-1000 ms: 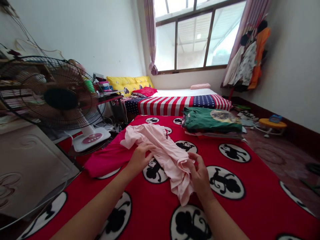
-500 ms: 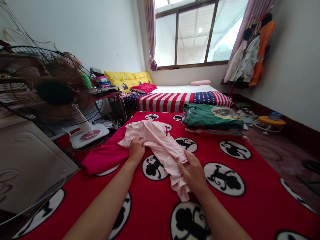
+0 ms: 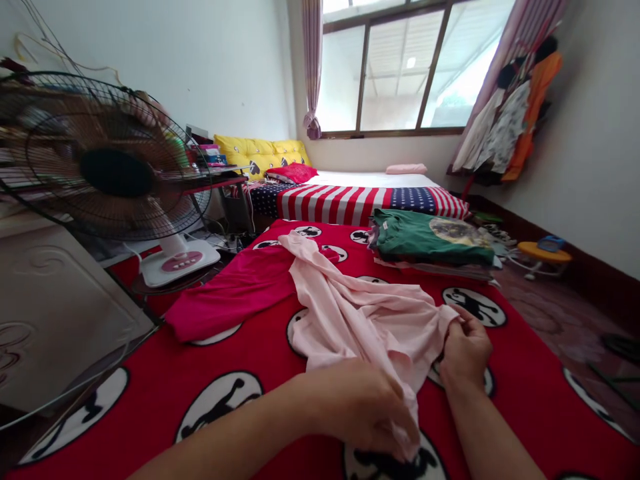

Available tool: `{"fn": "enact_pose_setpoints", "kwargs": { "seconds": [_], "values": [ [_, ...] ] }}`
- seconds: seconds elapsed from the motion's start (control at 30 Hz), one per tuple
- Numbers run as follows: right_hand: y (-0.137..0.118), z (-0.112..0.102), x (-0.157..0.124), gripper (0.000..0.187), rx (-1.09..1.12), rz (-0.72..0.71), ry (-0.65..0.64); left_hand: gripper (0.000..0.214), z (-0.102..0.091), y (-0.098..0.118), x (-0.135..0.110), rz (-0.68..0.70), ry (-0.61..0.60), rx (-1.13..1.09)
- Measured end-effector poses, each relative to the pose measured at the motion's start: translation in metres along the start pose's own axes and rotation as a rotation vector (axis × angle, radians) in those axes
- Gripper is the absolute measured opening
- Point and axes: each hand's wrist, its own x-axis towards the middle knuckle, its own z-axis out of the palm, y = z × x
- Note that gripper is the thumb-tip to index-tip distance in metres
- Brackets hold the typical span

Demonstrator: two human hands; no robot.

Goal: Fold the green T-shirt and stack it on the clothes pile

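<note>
A pale pink garment point(image 3: 350, 307), perhaps a shirt, lies rumpled across the red blanket point(image 3: 150, 407) with its monkey-figure ovals. My right hand point(image 3: 467, 343) is closed on the garment's right edge, pinching the cloth between thumb and fingers. Lower down, my left hand point(image 3: 367, 407) grips the near end, and a bit of pink fabric sticks out below its fingers. Part of the cloth is hidden behind that hand. A magenta garment point(image 3: 230, 293) lies to the left, partly touching the pink one.
A stack of folded clothes topped by a green shirt point(image 3: 425, 237) sits at the blanket's far right. On the left stands a fan point(image 3: 115, 173). Behind is a bed with a flag-striped cover point(image 3: 340, 203). A yellow stool point(image 3: 543, 252) is on the floor at right.
My left hand has moved from the garment's far left part to its near end. My right hand has drawn an edge rightward, so the pink cloth is spread wider.
</note>
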Motion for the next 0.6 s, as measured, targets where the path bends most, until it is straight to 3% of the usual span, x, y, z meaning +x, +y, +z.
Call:
{"fn": "enact_pose_setpoints", "kwargs": {
  "seconds": [0.07, 0.1, 0.2, 0.27, 0.33, 0.4, 0.47, 0.53, 0.6],
  "values": [
    [-0.008, -0.002, -0.004, 0.037, -0.130, -0.145, -0.008, 0.024, -0.004, 0.001, 0.001, 0.044, -0.034, -0.110],
    [-0.015, -0.002, -0.009, 0.036, -0.186, -0.237, -0.014, 0.026, -0.010, -0.003, 0.000, 0.021, 0.041, -0.134],
    [-0.040, 0.001, -0.030, 0.030, -0.231, -0.506, -0.127, 0.023, -0.033, -0.033, -0.010, -0.130, 0.422, -0.046],
    [-0.056, 0.004, -0.047, 0.024, -0.213, -0.662, -0.289, 0.026, -0.046, -0.066, -0.021, -0.267, 0.625, 0.099],
    [-0.070, 0.007, -0.065, 0.015, -0.207, -0.751, -0.559, 0.040, -0.051, -0.102, -0.037, -0.409, 0.723, 0.254],
    [-0.080, 0.009, -0.083, 0.012, -0.291, -0.751, -0.912, 0.047, -0.051, -0.133, -0.053, -0.529, 0.741, 0.370],
    [-0.084, 0.010, -0.099, 0.024, -0.456, -0.719, -1.205, 0.052, -0.047, -0.154, -0.067, -0.582, 0.698, 0.437],
    [-0.082, 0.010, -0.111, 0.042, -0.619, -0.734, -1.331, 0.056, -0.044, -0.163, -0.075, -0.588, 0.619, 0.468],
    [-0.078, 0.010, -0.118, 0.035, -0.682, -0.756, -1.353, 0.055, -0.041, -0.165, -0.076, -0.585, 0.554, 0.479]
  ]
}}
